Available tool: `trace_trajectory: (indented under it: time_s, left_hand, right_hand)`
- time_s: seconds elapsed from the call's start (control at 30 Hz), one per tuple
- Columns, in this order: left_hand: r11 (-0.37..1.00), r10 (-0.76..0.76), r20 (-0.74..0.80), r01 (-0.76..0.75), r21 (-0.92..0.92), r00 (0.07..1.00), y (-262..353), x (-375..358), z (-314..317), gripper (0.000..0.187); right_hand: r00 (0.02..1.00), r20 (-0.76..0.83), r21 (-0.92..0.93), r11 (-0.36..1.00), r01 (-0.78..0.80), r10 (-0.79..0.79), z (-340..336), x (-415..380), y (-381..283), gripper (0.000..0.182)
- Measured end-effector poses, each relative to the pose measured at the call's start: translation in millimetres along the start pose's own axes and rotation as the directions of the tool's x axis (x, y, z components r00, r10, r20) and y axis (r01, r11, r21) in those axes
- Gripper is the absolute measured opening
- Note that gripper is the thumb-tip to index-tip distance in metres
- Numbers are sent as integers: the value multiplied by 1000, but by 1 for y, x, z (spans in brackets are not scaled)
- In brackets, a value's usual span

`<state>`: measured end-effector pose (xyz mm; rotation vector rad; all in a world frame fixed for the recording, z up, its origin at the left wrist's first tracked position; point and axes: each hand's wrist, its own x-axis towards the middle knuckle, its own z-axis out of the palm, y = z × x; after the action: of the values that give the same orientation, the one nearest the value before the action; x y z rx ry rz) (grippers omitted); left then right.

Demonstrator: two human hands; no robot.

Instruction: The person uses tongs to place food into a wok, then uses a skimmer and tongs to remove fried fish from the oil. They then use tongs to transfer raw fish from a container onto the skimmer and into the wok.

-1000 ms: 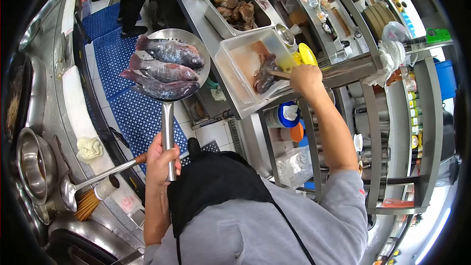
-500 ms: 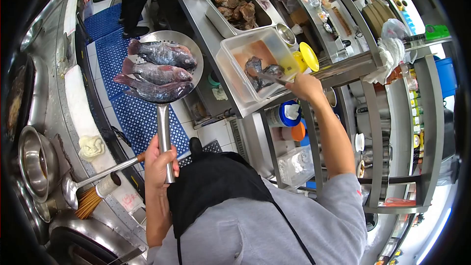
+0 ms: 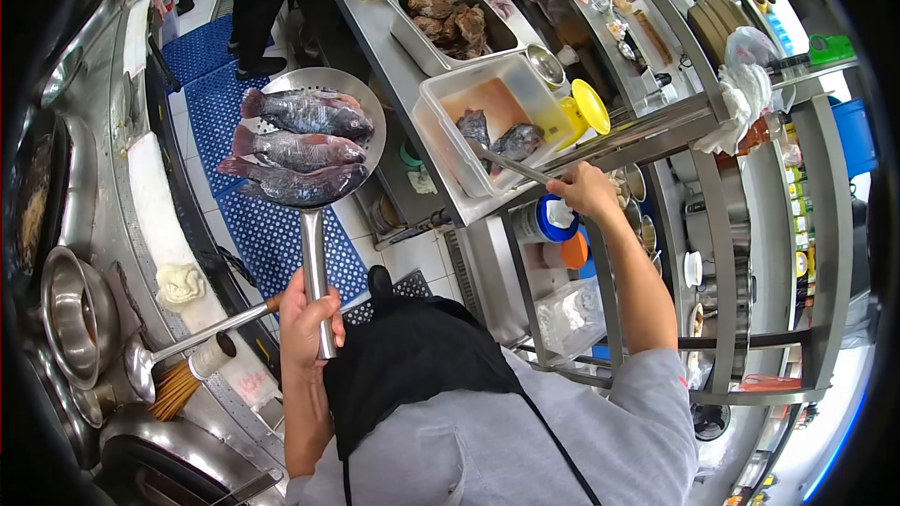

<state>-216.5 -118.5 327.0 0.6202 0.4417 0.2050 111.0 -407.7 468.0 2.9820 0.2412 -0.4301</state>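
My left hand (image 3: 307, 319) is wrapped around the steel handle of a perforated strainer (image 3: 373, 103). Three whole dark fish (image 3: 302, 151) lie side by side on it, tails to the left. My right hand (image 3: 589, 191) grips a long-handled metal utensil (image 3: 517, 166) that slants over the near rim of a clear plastic tub (image 3: 439, 94). Its far end lies low in the tub beside more dark fish (image 3: 517, 141), which sit in reddish liquid; the shape of that end is unclear.
Beyond the tub, a steel pan (image 3: 422, 52) holds brown chunks of food. A yellow lid (image 3: 589, 105) stands by the tub. At left, a ladle (image 3: 141, 365), a bamboo brush (image 3: 178, 389) and steel bowls (image 3: 80, 314) line the cooking range. Another person's legs (image 3: 262, 9) are ahead on blue mats (image 3: 211, 103).
My right hand has drawn back toward me and lower, pulling the utensil across the tub's rim. The fish in the tub now show farther apart. My left hand holds the strainer almost still.
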Motion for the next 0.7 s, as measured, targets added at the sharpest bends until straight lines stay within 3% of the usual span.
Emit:
trace_trajectory:
  time_s: [0.3,0.5,0.6,0.7]
  left_hand:
    - [991,121,-55,-118,59,991,-3,-19,27,54]
    - [970,241,-173,-235,59,955,-29,-38,72,56]
    - [969,244,-203,-248,7,948,-39,-48,87,54]
    - [947,282,-179,-303,-104,943,-55,-55,93,65]
  right_hand:
    - [916,-375,-29,989,143,-143,1,-22,11,37]
    - [847,-458,-148,963,226,-269,24,-9,36,36]
    - [824,-471,-171,948,267,-317,21,-12,41,34]
    - [827,-476,-199,952,232,-301,26,-6,56,32]
